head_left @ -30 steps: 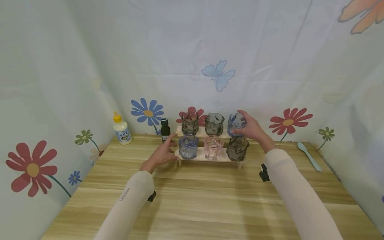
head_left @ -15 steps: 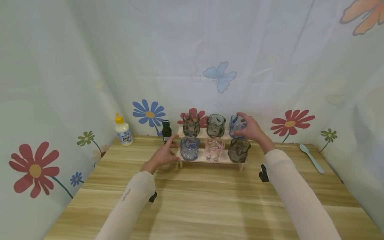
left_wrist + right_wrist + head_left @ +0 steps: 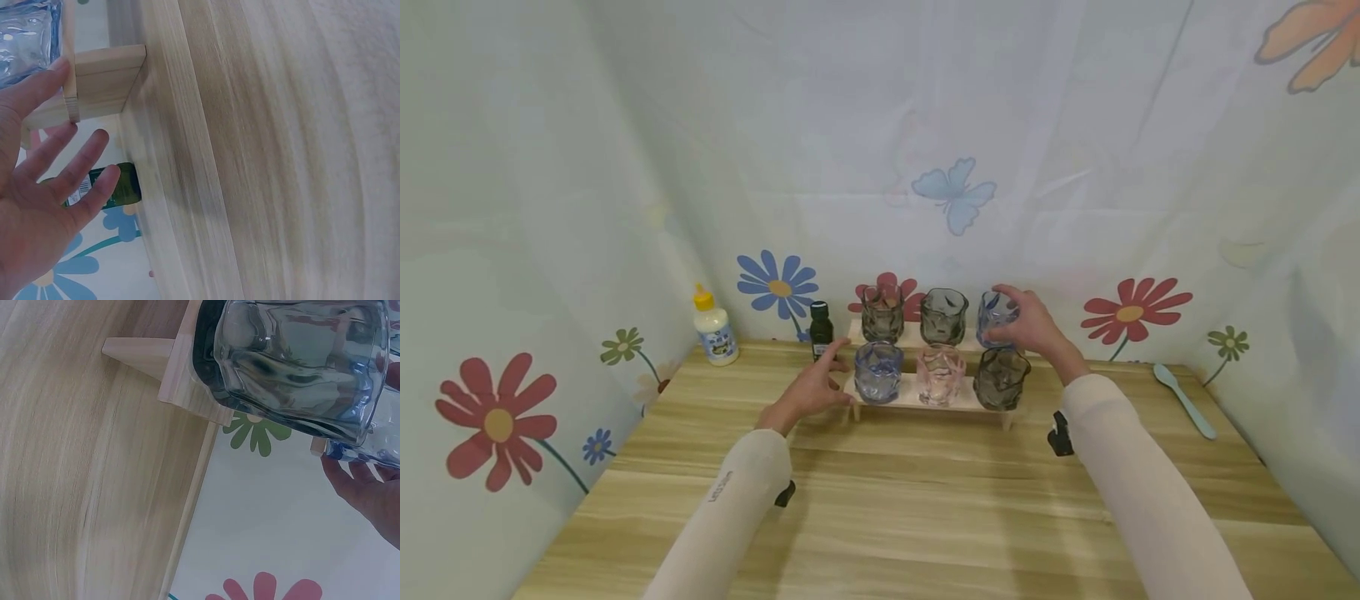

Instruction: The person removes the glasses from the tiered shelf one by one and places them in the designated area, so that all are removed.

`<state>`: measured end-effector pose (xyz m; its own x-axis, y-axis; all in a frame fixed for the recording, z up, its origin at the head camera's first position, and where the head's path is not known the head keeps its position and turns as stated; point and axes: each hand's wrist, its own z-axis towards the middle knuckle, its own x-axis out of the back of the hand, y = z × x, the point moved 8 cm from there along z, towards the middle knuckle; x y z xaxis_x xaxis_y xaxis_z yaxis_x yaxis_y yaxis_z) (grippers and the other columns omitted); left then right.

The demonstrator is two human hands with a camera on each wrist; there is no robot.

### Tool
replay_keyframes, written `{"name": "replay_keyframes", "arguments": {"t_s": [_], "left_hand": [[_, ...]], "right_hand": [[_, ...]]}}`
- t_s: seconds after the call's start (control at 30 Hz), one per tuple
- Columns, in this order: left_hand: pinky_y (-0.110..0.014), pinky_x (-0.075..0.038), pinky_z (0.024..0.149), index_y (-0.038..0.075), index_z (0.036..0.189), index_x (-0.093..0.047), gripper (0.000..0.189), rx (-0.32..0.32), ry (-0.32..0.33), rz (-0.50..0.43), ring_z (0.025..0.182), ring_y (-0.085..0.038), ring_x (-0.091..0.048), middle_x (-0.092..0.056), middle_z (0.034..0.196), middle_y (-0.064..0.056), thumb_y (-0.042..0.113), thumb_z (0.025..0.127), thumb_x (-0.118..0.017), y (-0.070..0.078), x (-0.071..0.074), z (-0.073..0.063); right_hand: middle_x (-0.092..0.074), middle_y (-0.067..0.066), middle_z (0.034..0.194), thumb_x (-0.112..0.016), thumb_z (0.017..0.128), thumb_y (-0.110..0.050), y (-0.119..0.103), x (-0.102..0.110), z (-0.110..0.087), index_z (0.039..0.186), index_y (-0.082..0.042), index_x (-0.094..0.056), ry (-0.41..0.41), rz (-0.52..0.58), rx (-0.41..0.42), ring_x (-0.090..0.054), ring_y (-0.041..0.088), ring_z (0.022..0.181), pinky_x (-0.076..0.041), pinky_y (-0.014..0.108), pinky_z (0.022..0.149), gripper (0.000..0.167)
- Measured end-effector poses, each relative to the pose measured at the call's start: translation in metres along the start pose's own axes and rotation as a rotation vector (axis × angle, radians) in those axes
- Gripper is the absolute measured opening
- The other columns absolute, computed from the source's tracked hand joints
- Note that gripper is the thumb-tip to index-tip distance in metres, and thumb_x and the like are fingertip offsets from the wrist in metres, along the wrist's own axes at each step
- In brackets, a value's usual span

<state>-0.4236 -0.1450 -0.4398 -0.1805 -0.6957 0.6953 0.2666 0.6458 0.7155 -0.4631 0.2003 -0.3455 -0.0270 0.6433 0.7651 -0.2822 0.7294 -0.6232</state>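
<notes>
A two-step wooden stand (image 3: 958, 406) bears several glass tumblers in two rows. At the back right is a blue glass (image 3: 992, 310), which my right hand (image 3: 1032, 323) grips by its side, thumb in front and fingers behind. My left hand (image 3: 808, 390) is at the stand's left end, fingers spread. In the left wrist view its thumb and forefinger touch the end of the shelf board (image 3: 72, 107). Next to it in the front row stands another blue glass (image 3: 878, 375), then a pink glass (image 3: 940, 377) and a dark grey glass (image 3: 1002, 380). Two grey glasses, left (image 3: 882, 315) and middle (image 3: 943, 317), fill the rest of the back row.
Behind the left hand stands a small dark green bottle (image 3: 821, 325). Farther left is a white bottle with a yellow cap (image 3: 717, 335). A pale blue spoon (image 3: 1183, 402) lies at the right of the wooden table (image 3: 910, 508). A flowered curtain (image 3: 850, 125) hangs close behind the stand.
The head view has shifted slightly, so everything sits a little farther right and lower in it. Both hands keep their places at the stand and the blue glass.
</notes>
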Motion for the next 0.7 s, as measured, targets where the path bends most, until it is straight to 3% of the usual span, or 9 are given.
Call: {"name": "replay_keyframes", "arguments": {"t_s": [0.3,0.7], "left_hand": [[-0.047,-0.055,0.087,0.027,0.157,-0.021,0.101,-0.012,-0.002,-0.019,0.097,-0.032,-0.07,-0.06,0.139,-0.021,0.011,0.08,-0.084,0.0,-0.001,-0.002],[-0.046,-0.055,0.086,0.025,0.158,-0.021,0.101,-0.011,0.005,-0.022,0.094,-0.031,-0.07,-0.059,0.139,-0.023,0.01,0.08,-0.084,0.003,0.0,-0.004]], "right_hand": [[-0.039,0.033,0.137,-0.081,0.083,-0.018,0.004,0.002,-0.001,0.155,-0.009,-0.032,0.035,0.0,0.002,-0.046,0.048,0.122,-0.045,0.061,0.095,0.087],[-0.042,0.034,0.133,-0.082,0.081,-0.019,0.001,0.028,-0.01,0.153,-0.009,-0.034,0.085,-0.006,0.011,-0.047,0.047,0.119,-0.046,0.06,0.093,0.086]]}}
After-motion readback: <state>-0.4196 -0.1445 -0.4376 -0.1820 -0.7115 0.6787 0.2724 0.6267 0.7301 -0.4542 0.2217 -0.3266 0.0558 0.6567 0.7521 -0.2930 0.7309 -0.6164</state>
